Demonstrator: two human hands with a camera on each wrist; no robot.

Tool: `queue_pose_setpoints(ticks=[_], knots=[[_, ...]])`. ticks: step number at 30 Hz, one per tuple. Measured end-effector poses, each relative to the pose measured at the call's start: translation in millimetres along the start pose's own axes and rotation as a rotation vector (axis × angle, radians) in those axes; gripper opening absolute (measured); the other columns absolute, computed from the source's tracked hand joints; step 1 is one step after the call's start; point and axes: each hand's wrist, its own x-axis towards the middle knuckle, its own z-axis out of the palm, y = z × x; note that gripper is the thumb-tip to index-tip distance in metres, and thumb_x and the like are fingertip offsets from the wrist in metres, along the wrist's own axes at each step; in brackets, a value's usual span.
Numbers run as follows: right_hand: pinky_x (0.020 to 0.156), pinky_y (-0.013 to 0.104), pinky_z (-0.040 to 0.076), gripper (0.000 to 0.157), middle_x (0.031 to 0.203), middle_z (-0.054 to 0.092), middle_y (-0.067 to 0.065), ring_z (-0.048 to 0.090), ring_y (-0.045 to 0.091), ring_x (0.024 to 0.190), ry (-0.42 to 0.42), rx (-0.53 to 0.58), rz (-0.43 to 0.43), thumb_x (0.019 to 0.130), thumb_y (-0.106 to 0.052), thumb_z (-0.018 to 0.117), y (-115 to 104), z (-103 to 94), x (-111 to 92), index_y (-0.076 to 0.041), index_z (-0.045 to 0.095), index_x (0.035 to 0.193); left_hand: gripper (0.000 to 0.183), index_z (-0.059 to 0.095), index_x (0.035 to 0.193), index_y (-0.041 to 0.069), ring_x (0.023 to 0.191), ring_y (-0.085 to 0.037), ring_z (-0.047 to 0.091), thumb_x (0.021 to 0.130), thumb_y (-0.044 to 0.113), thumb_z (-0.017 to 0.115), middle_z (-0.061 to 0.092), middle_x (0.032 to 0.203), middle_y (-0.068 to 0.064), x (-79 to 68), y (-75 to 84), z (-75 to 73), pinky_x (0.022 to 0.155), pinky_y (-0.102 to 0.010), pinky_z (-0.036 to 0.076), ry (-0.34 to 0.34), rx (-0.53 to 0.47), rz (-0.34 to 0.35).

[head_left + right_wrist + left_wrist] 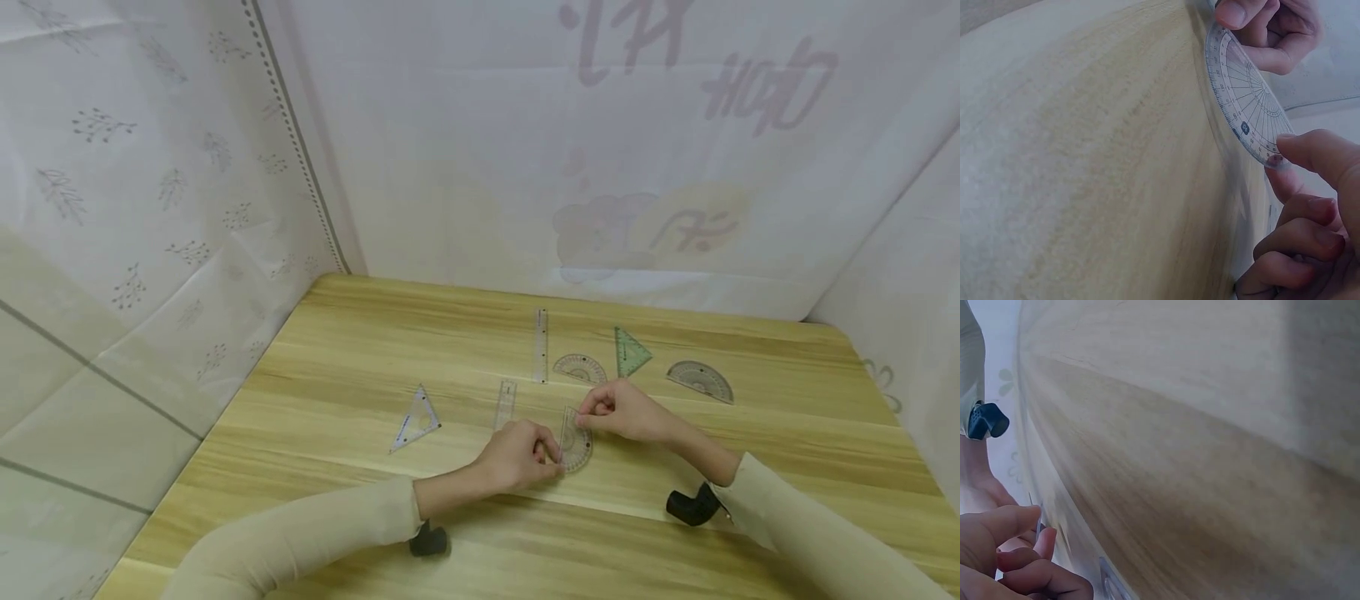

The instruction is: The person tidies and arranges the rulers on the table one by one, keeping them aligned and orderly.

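Clear protractor (576, 448) is just below and right of the head frame's centre, straight edge to the left, curve to the right. Left hand (519, 457) pinches its lower end, thumb against fingers; right hand (628, 410) pinches the upper end likewise. So both sets of fingers are gripping the one piece. Right wrist view has it tilted; cannot tell whether it touches the tabletop (315, 350).

Short ruler (506, 400) lies just above the left hand, its lower end hidden. Clear triangle (410, 427) sits further left, apart from the hand. Higher in the frame, right of centre, left to right: long ruler (541, 346), rear protractor (579, 365) just beside the right hand, green triangle (632, 355), grey protractor (701, 379). Pale sleeves (315, 529), dark device at each cuff. Printed white cloth (450, 167) across the top of the frame.
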Motion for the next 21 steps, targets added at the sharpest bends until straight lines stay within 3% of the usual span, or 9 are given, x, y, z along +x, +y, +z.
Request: queue_pose_setpoints(ticks=[21], knots=[[0.053,0.021,0.03,0.01,0.059,0.042,-0.008,0.033,0.004,0.052,-0.03,-0.048,-0.024,0.096,-0.014,0.074,4.9,-3.0,-1.2,-0.006,0.077,0.092,0.016,0.071,0.078,0.012,0.043,0.0,0.039,0.084,0.01,0.085,0.05,0.054,0.009,6.8,1.6,4.1,0.042,-0.016,0.031,-0.036,0.047,-0.017]])
